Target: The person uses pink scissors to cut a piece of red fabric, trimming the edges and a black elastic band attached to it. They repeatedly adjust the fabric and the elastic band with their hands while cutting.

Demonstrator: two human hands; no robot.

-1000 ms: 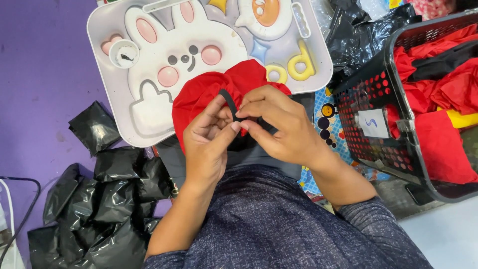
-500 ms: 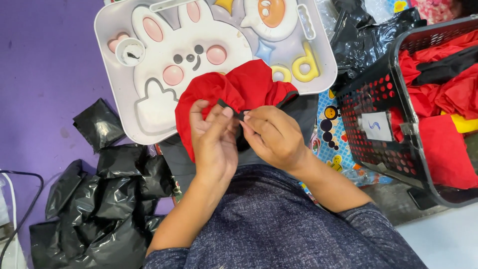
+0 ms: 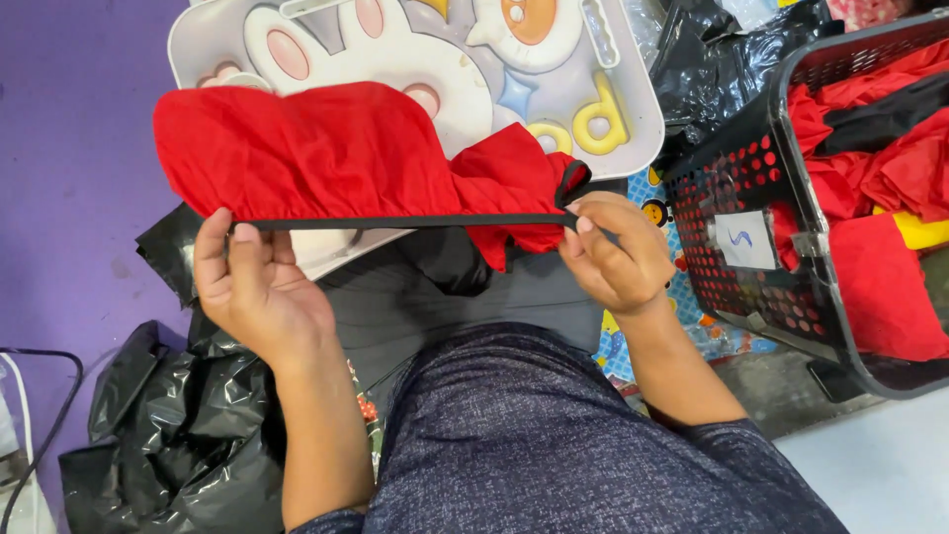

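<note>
Both of your hands pinch a black strap (image 3: 405, 222) pulled taut along the near edge of a red cloth (image 3: 316, 153). Your left hand (image 3: 252, 287) grips the strap's left end, and your right hand (image 3: 613, 252) holds the right end, where the cloth bunches. The cloth hangs over a white tray with a rabbit figure (image 3: 465, 69). A black basket (image 3: 791, 247) holding red fabric stands right; black plastic bags (image 3: 168, 435) lie near left.

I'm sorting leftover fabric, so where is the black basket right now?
In the head view, the black basket sits at the right edge, beside the right hand, holding red cloth.
</note>
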